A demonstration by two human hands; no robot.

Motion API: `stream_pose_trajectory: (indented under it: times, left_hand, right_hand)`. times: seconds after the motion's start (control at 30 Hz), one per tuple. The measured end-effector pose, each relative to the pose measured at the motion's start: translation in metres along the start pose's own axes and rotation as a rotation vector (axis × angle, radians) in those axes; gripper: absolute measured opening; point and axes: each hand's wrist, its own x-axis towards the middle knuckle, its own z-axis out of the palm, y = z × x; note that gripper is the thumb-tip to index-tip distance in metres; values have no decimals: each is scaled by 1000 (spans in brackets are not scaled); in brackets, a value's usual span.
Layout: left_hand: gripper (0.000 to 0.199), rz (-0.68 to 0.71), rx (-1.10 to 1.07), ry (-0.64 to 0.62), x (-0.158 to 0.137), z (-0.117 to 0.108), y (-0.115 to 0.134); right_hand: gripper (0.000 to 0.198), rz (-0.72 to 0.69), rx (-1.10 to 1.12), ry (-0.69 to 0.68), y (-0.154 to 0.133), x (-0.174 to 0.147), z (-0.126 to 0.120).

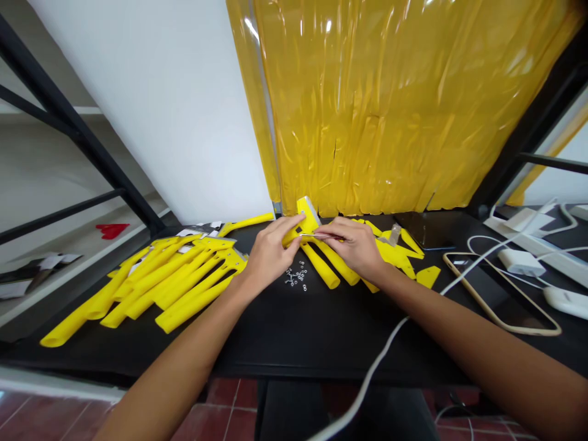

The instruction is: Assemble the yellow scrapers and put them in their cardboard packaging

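My left hand (271, 254) is closed around a yellow scraper-like piece (305, 207), its flat head raised and a silver strip along one edge. A slim metal tool (316, 236) is pinched in my right hand (358, 245), its tip at the yellow piece between both hands; its exact kind is unclear. Just below my hands, yellow hollow handles (326, 269) lie on the black table. Small silver nuts and screws (297, 274) are scattered beside my left hand. To the left is a heap of yellow hollow-handled pieces (179, 275).
Flat yellow parts (399, 257) lie right of my right hand. Farther right are a phone in a beige case (505, 294), a dark tablet-like slab (425, 231), a white charger (521, 262) and a white cable (390, 337) crossing the table edge. A yellow plastic curtain (390, 110) hangs behind.
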Motion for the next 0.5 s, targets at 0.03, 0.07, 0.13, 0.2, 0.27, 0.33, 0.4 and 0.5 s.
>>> stream_pose_trajectory:
  times: [0.03,0.07,0.13,0.2,0.27,0.33,0.4,0.5]
  left_hand:
    - [39,-8,3,1,0,1,0]
    - [38,-28,0,2,0,1,0]
    - [33,-119,-61,-22,1,2,0]
    - [28,-266,-257,-91,3,1,1]
    - [24,-407,-536,-185,5,0,4]
    - [22,-479,-754,-254,7,-2,8]
    - [19,-488,-841,-298,7,-3,12]
    - [18,-474,-861,-334,6,-3,16]
  right_hand:
    - [13,21,28,38,-1,1,0]
    - [11,50,63,94,-2,3,-1]
    - [9,114,123,217,-5,6,-3]
    - [8,141,148,278,-8,9,-4]
    - [7,120,161,261,-10,9,-4]
    - [6,57,175,204,-12,7,-2]
    - [9,0,174,153,-14,4,1]
    - [13,-44,148,123,-15,1,3]
